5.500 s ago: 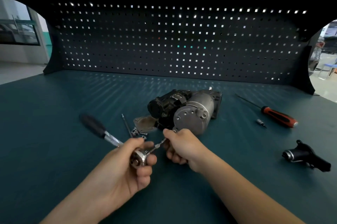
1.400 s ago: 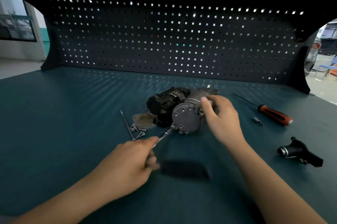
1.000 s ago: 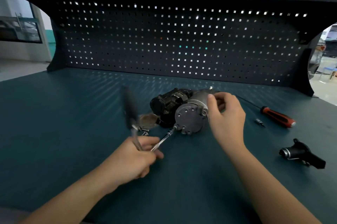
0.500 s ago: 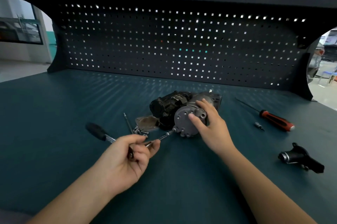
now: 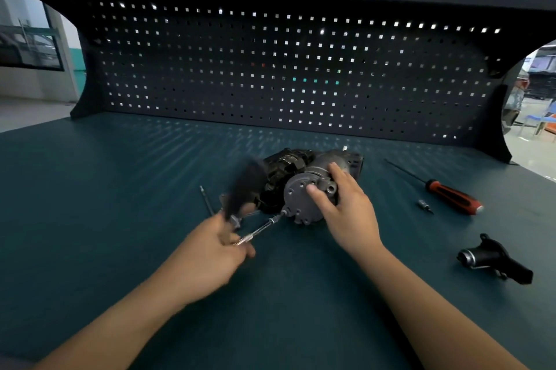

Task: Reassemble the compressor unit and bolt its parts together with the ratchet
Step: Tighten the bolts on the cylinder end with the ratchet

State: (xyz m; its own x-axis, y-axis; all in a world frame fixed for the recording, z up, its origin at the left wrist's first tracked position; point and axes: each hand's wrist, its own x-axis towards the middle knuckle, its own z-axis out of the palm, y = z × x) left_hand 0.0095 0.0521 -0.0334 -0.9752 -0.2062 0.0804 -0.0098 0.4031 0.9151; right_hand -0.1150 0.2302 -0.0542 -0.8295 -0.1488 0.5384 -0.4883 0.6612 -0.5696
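Compressor unit [image 5: 301,204] held by right hand [image 5: 346,216], left hand [image 5: 210,261] gripping ratchet [image 5: 257,232] (handle blurred)

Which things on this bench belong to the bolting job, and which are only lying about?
In use:
compressor unit, held by right hand
ratchet, gripped by left hand

Lying about:
red screwdriver
small bit
black part

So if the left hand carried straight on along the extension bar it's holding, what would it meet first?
Most likely the grey compressor end plate, at its lower-left edge, where the extension bar held by the left hand ends; depth is hard to judge.
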